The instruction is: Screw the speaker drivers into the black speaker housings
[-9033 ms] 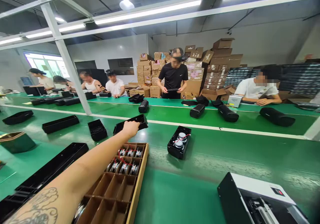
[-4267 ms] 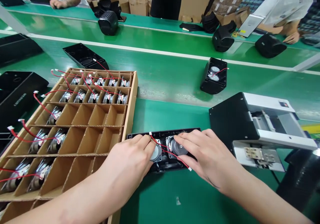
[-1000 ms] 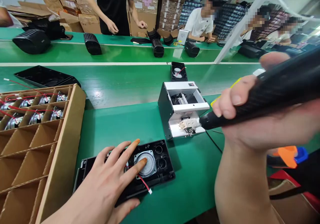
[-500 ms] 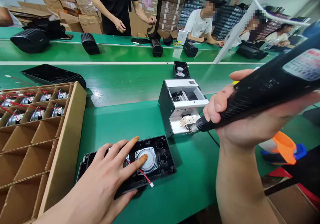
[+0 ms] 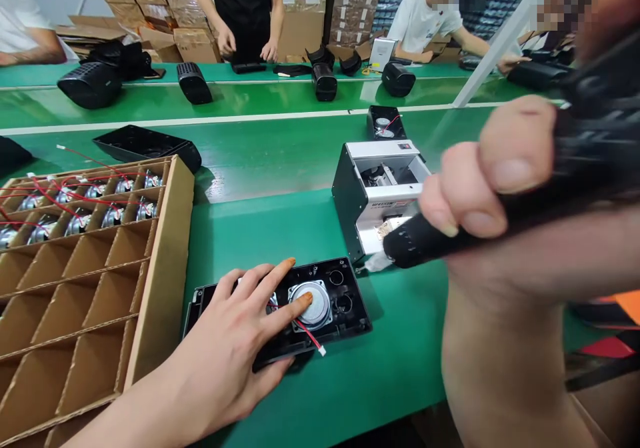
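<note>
A black speaker panel (image 5: 340, 305) lies on the green bench in front of me, with a round silver speaker driver (image 5: 315, 305) and a red wire set in it. My left hand (image 5: 240, 335) rests flat on the panel, fingers spread, fingertips pressing the driver. My right hand (image 5: 480, 188) is wrapped round a black electric screwdriver (image 5: 440, 238), close to the camera and blurred. The tool's tip sits at the front of a white and black screw feeder box (image 5: 373, 191), just right of the panel.
A cardboard divider tray (image 5: 155, 275) with several wired drivers at its far end stands at the left. Black housings (image 5: 145, 145) and speakers lie on the green conveyor (image 5: 270, 148). Other people work along the far side, before stacked cartons. Something orange and red lies at the lower right.
My right hand has brought the screwdriver nearer the camera and lower, its tip moving off the feeder toward the panel. My left hand stays pressed on the driver. The view shifted slightly.
</note>
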{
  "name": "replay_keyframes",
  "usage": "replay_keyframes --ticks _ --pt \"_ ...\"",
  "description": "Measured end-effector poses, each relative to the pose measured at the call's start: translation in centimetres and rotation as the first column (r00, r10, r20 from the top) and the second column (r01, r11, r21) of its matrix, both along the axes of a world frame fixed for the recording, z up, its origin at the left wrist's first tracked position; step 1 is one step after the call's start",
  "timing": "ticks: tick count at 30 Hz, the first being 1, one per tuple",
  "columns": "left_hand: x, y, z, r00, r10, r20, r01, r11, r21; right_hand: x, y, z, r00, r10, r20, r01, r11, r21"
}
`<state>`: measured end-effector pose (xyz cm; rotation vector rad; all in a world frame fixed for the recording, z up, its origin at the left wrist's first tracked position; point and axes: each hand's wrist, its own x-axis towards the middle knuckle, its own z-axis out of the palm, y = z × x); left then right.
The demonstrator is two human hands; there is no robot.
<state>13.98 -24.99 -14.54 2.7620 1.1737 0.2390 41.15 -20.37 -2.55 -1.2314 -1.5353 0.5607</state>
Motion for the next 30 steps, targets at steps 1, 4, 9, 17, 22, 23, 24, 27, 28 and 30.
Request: replay_keyframes --ticks 1,4,9,17,22,23,24,27,28,30 --pt "0.0 0.0 0.0 1.0 -0.004 -0.001 0.004 1.0 -0.01 -1.1 0.3 -0.2 0.98 0.05 -0.195 -0.048 0.999 0.015" --pt "0.0 0.1 -0.1 1.0 -0.017 -0.005 0.017 1.0 -0.015 -4.0 1.2 -1.9 0.823 0.195 -0.534 -0.19 0.98 0.066" --pt "0.0 0.1 -0.2 0.999 -0.029 -0.014 0.029 1.0 0.006 -5.3 2.2 -5.8 0.731 0.346 -0.588 -0.369 0.925 0.085" --pt "0.0 0.2 0.0 0.999 -0.043 -0.028 0.043 0.999 0.015 -6.2 3.6 -8.7 0.49 0.523 -0.697 -0.492 0.826 0.275" --pt "0.1 0.3 0.0 0.999 -0.043 -0.034 0.043 0.999 0.014 -6.5 3.9 -9.4 0.468 0.559 -0.685 -0.491 0.809 0.324" --pt "0.1 0.3 0.0 0.999 -0.042 -0.033 0.043 0.999 0.013 -6.5 3.9 -9.4 0.478 0.552 -0.683 -0.5 0.811 0.304" --pt "0.0 0.3 0.0 0.999 -0.042 -0.033 0.042 0.999 0.011 -6.5 3.9 -9.5 0.482 0.545 -0.686 -0.496 0.815 0.299" --pt "0.0 0.3 0.0 0.999 -0.039 -0.028 0.039 0.999 0.007 -6.5 4.0 -9.7 0.501 0.524 -0.689 -0.497 0.826 0.267" --pt "0.0 0.3 -0.1 0.999 -0.038 -0.026 0.038 0.999 0.007 -6.5 4.0 -9.7 0.5 0.527 -0.688 -0.49 0.827 0.277" --pt "0.0 0.2 -0.1 0.999 -0.037 -0.023 0.037 0.999 0.008 -6.6 3.9 -9.8 0.502 0.535 -0.68 -0.485 0.825 0.291"
